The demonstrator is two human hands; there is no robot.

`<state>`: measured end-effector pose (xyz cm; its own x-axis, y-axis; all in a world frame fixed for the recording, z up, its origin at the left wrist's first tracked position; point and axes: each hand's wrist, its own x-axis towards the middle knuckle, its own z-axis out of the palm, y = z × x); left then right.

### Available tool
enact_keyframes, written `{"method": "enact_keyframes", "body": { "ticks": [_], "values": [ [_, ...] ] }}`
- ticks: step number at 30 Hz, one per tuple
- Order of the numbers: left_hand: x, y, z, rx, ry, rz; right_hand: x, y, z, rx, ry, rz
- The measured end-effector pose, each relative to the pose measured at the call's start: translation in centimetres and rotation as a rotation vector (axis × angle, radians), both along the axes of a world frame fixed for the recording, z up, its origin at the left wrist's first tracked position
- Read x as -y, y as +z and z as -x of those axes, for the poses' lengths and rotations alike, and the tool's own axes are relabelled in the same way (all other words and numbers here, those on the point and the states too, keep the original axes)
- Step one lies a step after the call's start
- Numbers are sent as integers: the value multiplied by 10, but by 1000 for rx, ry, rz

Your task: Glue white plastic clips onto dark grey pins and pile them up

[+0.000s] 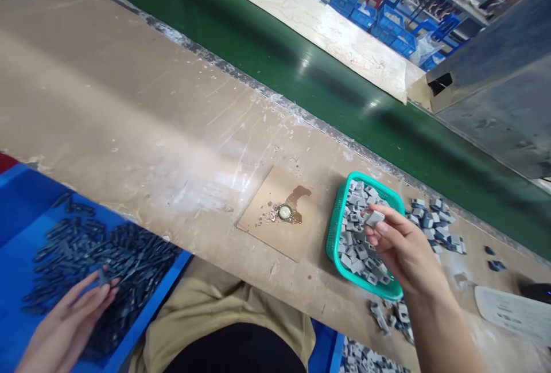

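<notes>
My right hand (394,238) pinches a small light-grey block-shaped part (375,218) above a green plastic basket (333,235). Similar grey parts (357,255) fill that basket. Over on the left, my left hand (81,304) grips a small dark part (103,276) between thumb and fingers. It hovers over a blue bin (21,218) heaped with dark, narrow plastic parts (129,247). Between the hands lies a square cardboard piece (262,212). On it sits a small round cap-like dish (284,212), with a brown wet stain around it.
A green conveyor belt (258,57) runs along the bench's far side. Grey-and-dark pieces (434,221) lie right of the basket, near a white plastic lid (512,313). Another container of grey parts (365,358) is below the bench edge. A metal housing (499,86) stands at right.
</notes>
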<state>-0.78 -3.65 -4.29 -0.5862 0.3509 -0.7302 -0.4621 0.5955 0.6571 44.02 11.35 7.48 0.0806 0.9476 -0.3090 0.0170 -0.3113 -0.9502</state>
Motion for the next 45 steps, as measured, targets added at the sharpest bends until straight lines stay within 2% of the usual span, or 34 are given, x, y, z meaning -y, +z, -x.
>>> {"method": "enact_keyframes", "body": {
  "ticks": [1, 3, 6, 9, 11, 13, 17, 22, 28, 31, 34, 38, 41, 43, 45],
  "values": [
    [-10, 15, -14, 121, 168, -6, -1, -1, 8, 60, 26, -15],
    [-26, 36, -39, 275, 215, -56, -3, -4, 26, 199, 108, -75],
    [-37, 51, -69, 399, 80, -147, -5, -9, 53, 428, 278, -235],
    [-41, 59, -91, 517, -146, -264, -8, -17, 73, 675, 463, -414],
    [-45, 66, -104, 596, -280, -353, -10, -22, 80, 795, 534, -484],
    [-51, 71, -116, 631, -332, -411, -11, -26, 83, 855, 550, -496],
    [-60, 73, -129, 639, -358, -435, -12, -29, 83, 906, 545, -467],
    [-65, 72, -134, 665, -389, -423, -12, -32, 82, 933, 566, -474],
    [-67, 74, -140, 717, -372, -502, -12, -29, 82, 916, 529, -461],
    [-67, 74, -144, 773, -377, -482, -12, -27, 82, 896, 517, -442],
    [-70, 75, -147, 804, -372, -444, -12, -26, 84, 891, 562, -432],
    [-72, 76, -149, 787, -371, -454, -13, -26, 86, 860, 550, -420],
    [-70, 72, -152, 656, -404, -491, -9, -20, 86, 741, 442, -294],
    [-69, 67, -155, 390, -459, -561, -4, -13, 87, 574, 361, -115],
    [-69, 63, -158, -28, -560, -746, 2, -5, 88, 378, 327, 56]
  ]
}}
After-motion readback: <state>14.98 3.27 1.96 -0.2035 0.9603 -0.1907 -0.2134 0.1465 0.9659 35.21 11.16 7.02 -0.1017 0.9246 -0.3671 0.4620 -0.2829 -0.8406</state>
